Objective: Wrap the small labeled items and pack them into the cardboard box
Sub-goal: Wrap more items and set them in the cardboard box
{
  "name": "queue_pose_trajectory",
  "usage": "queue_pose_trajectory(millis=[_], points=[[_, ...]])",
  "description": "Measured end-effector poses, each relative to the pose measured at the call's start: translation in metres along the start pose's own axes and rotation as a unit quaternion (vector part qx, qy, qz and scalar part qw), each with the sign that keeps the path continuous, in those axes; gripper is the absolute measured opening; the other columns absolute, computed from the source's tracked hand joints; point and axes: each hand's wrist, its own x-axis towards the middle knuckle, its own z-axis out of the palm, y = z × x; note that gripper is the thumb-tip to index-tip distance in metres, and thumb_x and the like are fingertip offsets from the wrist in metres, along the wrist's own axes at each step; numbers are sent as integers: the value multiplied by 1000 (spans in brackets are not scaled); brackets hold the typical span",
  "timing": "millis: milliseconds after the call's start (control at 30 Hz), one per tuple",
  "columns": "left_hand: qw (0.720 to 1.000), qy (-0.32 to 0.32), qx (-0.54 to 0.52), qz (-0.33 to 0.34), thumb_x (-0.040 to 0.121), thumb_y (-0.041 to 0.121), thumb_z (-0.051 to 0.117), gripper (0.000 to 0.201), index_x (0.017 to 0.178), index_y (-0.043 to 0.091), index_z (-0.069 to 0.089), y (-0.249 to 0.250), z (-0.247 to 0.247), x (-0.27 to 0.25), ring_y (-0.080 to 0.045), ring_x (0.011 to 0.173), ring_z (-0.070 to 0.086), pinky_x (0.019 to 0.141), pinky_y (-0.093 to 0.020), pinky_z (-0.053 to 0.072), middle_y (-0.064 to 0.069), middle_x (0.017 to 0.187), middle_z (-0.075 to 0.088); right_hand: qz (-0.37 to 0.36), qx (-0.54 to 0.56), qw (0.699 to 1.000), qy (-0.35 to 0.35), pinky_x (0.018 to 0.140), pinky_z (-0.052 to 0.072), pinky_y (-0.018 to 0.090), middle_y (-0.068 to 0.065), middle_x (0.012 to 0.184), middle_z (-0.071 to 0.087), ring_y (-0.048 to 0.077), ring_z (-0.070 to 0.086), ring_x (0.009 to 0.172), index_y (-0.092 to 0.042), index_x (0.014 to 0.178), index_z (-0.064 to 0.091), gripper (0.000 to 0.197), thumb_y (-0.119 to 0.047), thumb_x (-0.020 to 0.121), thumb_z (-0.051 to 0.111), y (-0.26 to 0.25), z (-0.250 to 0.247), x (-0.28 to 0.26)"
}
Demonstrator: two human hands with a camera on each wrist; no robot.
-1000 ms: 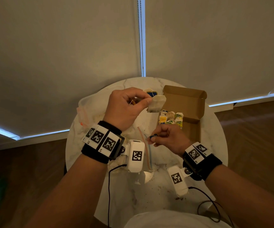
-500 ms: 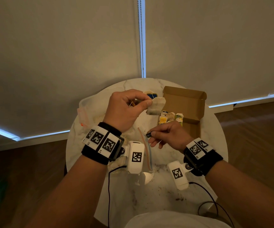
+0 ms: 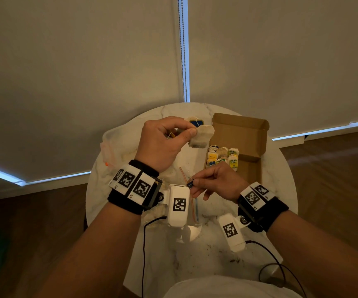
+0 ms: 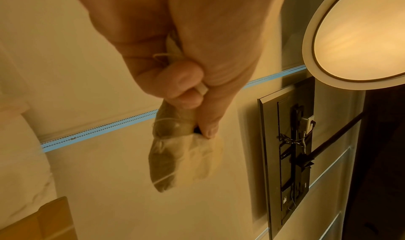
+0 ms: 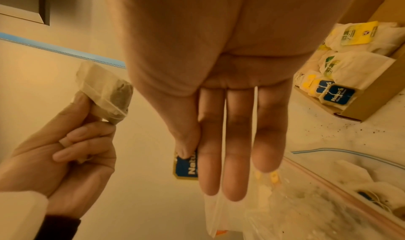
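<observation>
Thumb and forefinger of the left hand (image 3: 160,145) pinch a tea bag (image 3: 201,136) by its upper corner, the other fingers curled into the palm; the bag hangs in the air above the round marble table (image 3: 281,190), just left of the cardboard box (image 3: 240,134). Down nearer the body, the right hand (image 3: 218,183) pinches a small blue label tag (image 5: 186,165) between thumb and forefinger, while its three other fingers (image 5: 234,148) lie straight and close together (the tag reads "Natur…" in the right wrist view). Both hands are apart, with open air between bag and tag.

Inside the box, lid flap standing up at the far side, wrapped bags with yellow and blue labels (image 3: 223,157) fill the far left part; the near part of its floor is bare cardboard. A clear zip bag (image 5: 328,200) lies on the table just below the right hand, holding more tea bags. Another plastic bag (image 3: 113,147) sits at the table's left edge. Dark crumbs speckle the marble near the body. Behind the table hang pale roller blinds (image 3: 77,72) with a bead chain (image 3: 182,50) between them; wooden floor shows on either side.
</observation>
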Motion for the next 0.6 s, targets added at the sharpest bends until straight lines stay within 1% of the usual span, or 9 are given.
queue_pose_trajectory(millis=[67,133,200,267,367,433,467,533,600], points=[[1000,0,-5,-1,83,9,76,7,88,15,76,0,0,0,-4,67,59,64,-19,47,7,81,71,6,6,1000,6,59,58,26,17,90,75,27,74,84,-1,102,71,15,-6,94,58,-1,0,2],[1000,-4,-14,-1,83,9,76,7,88,14,76,0,-1,0,-6,68,59,65,-21,48,6,81,71,14,21,999,21,60,59,27,19,94,74,28,73,86,3,103,69,20,-9,97,54,-4,-1,4],[1000,-9,-19,-1,83,8,76,8,87,15,76,0,-2,-2,-5,66,58,64,-20,47,7,80,71,22,44,998,51,63,60,27,21,96,73,30,73,87,6,103,68,27,-14,99,51,-9,-3,7],[1000,-17,-25,-4,82,8,77,9,86,17,76,0,-2,-3,-5,65,57,63,-19,46,8,79,71,15,61,994,88,65,60,27,20,96,74,31,73,87,6,102,69,27,-16,98,54,-15,-7,9],[999,-31,-34,2,82,7,77,11,85,17,76,0,-1,-6,-9,66,58,64,-21,48,8,78,71,3,70,991,116,68,60,26,16,95,74,28,73,86,0,99,71,18,-14,93,60,-25,-13,14],[999,-39,-35,5,82,7,77,12,85,18,75,-1,0,-9,-17,68,61,65,-25,51,8,78,71,-11,80,988,132,68,59,26,15,96,75,25,73,86,-7,99,72,13,-12,91,64,-33,-17,16],[999,-42,-34,3,82,7,77,13,85,19,75,-2,1,-10,-19,70,62,66,-26,52,8,79,71,-21,85,985,149,67,58,25,14,95,75,24,73,84,-10,99,72,11,-10,89,65,-36,-19,16],[998,-43,-34,-4,81,6,77,16,85,21,75,-5,4,-13,-13,70,62,68,-24,52,12,78,71,-39,98,976,190,62,57,24,14,91,74,21,73,77,-12,96,70,12,-5,87,67,-43,-21,15],[998,-43,-41,-16,80,4,77,16,84,20,76,-10,8,-17,-8,70,61,68,-22,51,13,77,70,-49,109,969,216,59,56,24,15,87,74,21,72,72,-12,102,66,16,-4,88,66,-49,-24,15]])
